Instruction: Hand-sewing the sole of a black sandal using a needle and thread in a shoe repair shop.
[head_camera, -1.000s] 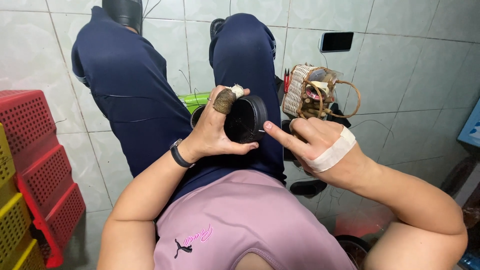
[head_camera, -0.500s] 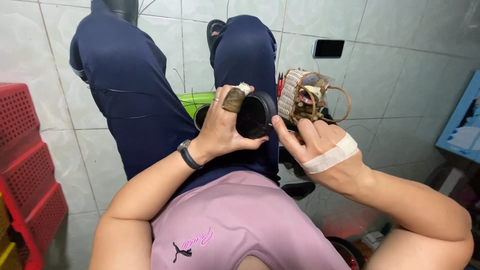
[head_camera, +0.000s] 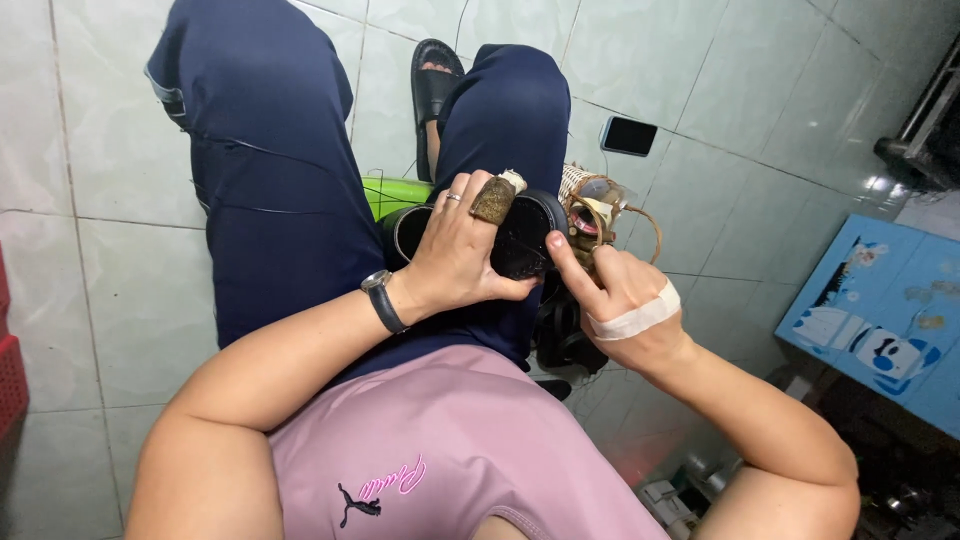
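My left hand (head_camera: 462, 240), with a watch on the wrist and a brown sleeve over one finger, grips a black round part (head_camera: 520, 235) resting on my right thigh. My right hand (head_camera: 612, 295), taped across its back, points its index finger at the edge of that black part. Just beyond my right hand sits a wound coil assembly (head_camera: 595, 210) with a woven side and a looped brown wire; whether my right fingers hold it is hidden.
A green object (head_camera: 385, 192) lies between my thighs. A dark phone (head_camera: 629, 135) lies on the tiled floor, a black sandal (head_camera: 436, 80) is on my foot. A blue patterned panel (head_camera: 880, 320) stands at the right. Black items lie under my right forearm.
The view has shifted, the red crates slipping out at the left. My right hand moved in closer, its index finger now at the black part's edge. My left hand keeps its grip.
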